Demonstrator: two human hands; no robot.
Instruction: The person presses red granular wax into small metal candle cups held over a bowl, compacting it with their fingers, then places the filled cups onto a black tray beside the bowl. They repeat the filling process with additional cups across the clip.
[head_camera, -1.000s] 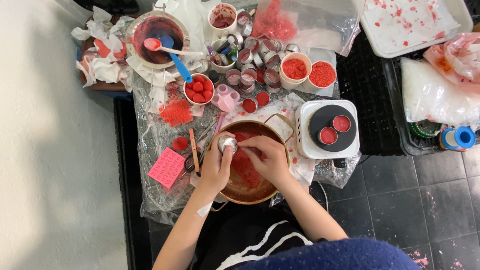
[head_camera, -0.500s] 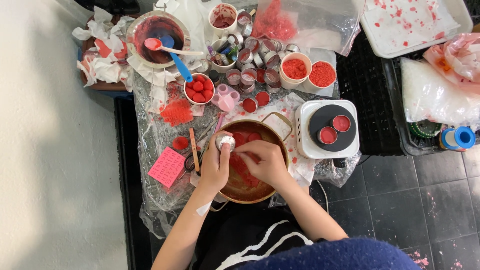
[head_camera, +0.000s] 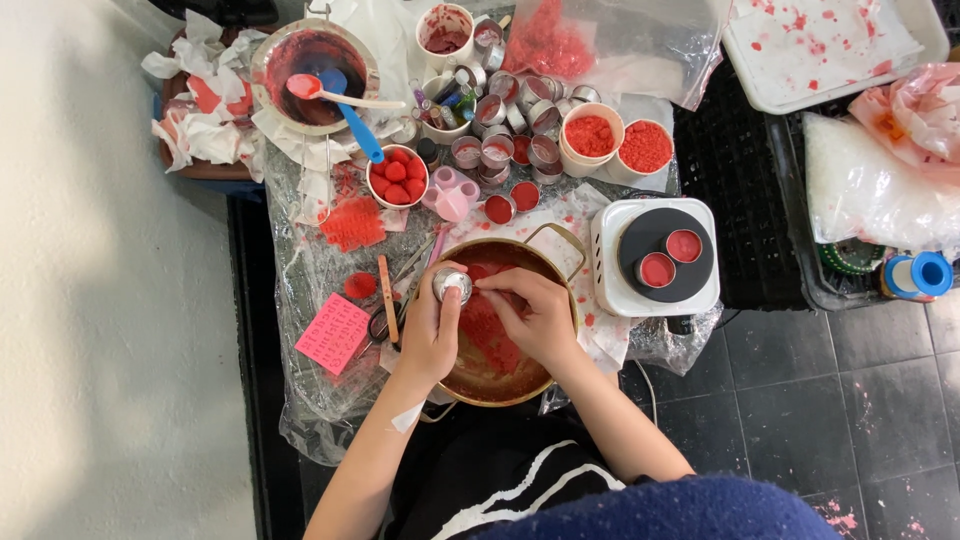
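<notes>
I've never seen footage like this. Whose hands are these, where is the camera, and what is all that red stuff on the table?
There is no machine here: a person wears a camera on the head, so the picture looks straight down at their own two bare hands. The left hand holds a small round silver metal tin over a wide copper-coloured metal bowl smeared with red material. The right hand reaches its fingers to the tin's rim. Around them, on a table covered in clear plastic sheet, lie many more small round tins, white cups of red crumbs, a pink square notepad, and a white hot plate carrying two tins filled with red. I cannot say for certain what the red material is.
</notes>
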